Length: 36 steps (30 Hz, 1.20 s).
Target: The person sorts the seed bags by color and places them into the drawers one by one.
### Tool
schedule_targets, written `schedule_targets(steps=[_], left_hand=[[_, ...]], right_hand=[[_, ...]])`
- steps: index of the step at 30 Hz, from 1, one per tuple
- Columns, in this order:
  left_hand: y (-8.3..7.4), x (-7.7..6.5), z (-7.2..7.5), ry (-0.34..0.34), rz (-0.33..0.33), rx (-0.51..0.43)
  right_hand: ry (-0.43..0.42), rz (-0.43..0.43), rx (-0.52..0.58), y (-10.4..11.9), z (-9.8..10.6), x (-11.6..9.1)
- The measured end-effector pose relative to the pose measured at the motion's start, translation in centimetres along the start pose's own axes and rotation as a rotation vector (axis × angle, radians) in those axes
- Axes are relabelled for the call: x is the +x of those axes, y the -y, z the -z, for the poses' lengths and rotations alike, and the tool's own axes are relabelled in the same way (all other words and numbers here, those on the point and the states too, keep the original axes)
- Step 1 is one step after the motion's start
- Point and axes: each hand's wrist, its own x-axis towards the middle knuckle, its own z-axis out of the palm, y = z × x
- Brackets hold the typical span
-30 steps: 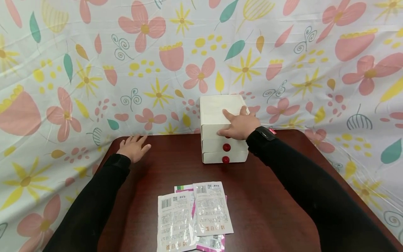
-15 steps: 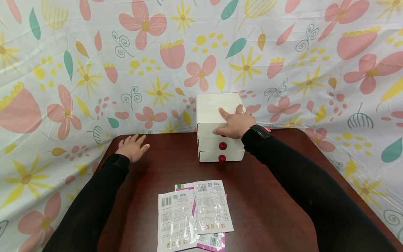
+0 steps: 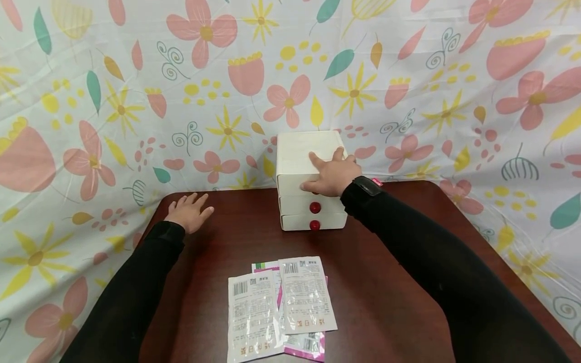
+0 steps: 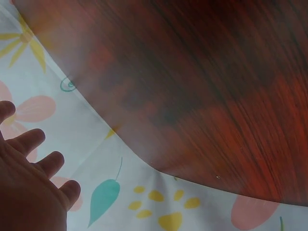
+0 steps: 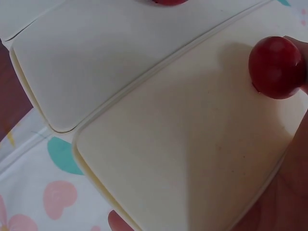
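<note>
A white three-drawer box (image 3: 303, 146) with red knobs (image 3: 315, 207) stands at the back of the table. My right hand (image 3: 333, 177) rests spread over its upper right front, fingers on the top and thumb across the top drawer's front. In the right wrist view that thumb lies beside a red knob (image 5: 276, 67), and a fingertip (image 5: 119, 221) shows past the box's edge. My left hand (image 3: 188, 213) stays by the table's back left corner, fingers spread, holding nothing. Flat white printed packets (image 3: 306, 297), several with barcodes, lie overlapping at the front.
The dark red-brown table (image 3: 381, 282) has rounded back corners. A flower-patterned cloth (image 3: 408, 101) hangs close behind it and along both sides. Part of a pink-edged packet (image 3: 305, 347) shows beneath the white ones.
The box has slid a little to the left along the table, with my right hand moving along on it. My left hand and the packets have barely moved.
</note>
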Motion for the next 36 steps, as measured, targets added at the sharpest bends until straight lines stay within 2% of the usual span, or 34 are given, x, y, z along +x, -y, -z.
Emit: schedule_targets(steps=[9,18,36], left_hand=[[-0.27,0.37,-0.22,-0.004,-0.008,0.017],[-0.37,0.13,0.44,0.003,0.002,0.011],[-0.12,-0.46,0.07,0.015,0.0,0.012]], right_hand=[[-0.016,0.01,-0.009,0.88,0.09,-0.01],[-0.039,0.014,-0.024,0.78,0.29,0.27],[-0.049,0.007,-0.025,1.04,-0.5,0.45]])
